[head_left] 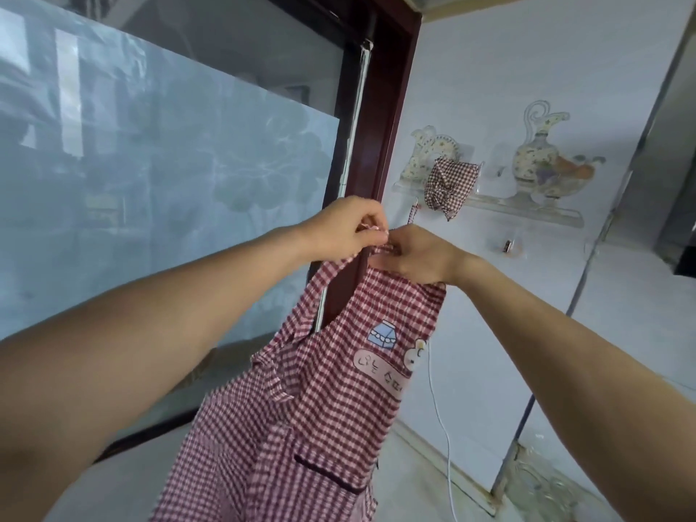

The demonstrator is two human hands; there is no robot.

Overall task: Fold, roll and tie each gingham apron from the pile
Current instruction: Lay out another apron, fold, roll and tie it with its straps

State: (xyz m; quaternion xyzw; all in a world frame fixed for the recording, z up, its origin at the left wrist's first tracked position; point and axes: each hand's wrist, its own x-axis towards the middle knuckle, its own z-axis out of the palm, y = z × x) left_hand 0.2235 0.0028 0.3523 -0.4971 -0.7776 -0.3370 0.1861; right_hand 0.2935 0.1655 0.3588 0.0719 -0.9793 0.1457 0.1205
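A red-and-white gingham apron (324, 401) hangs in the air in front of me, with a cartoon patch on its bib and a dark-edged pocket lower down. My left hand (348, 229) pinches its neck strap at the top. My right hand (414, 254) grips the top edge of the bib right beside the left hand. A second gingham apron (448, 182), bunched up, hangs on the white tiled wall at the right.
A dark red door frame (380, 118) stands just behind the hands, with frosted glass (158, 175) to its left. A white cable (442, 420) runs down the tiled wall. Jug pictures (538, 152) decorate the wall tiles.
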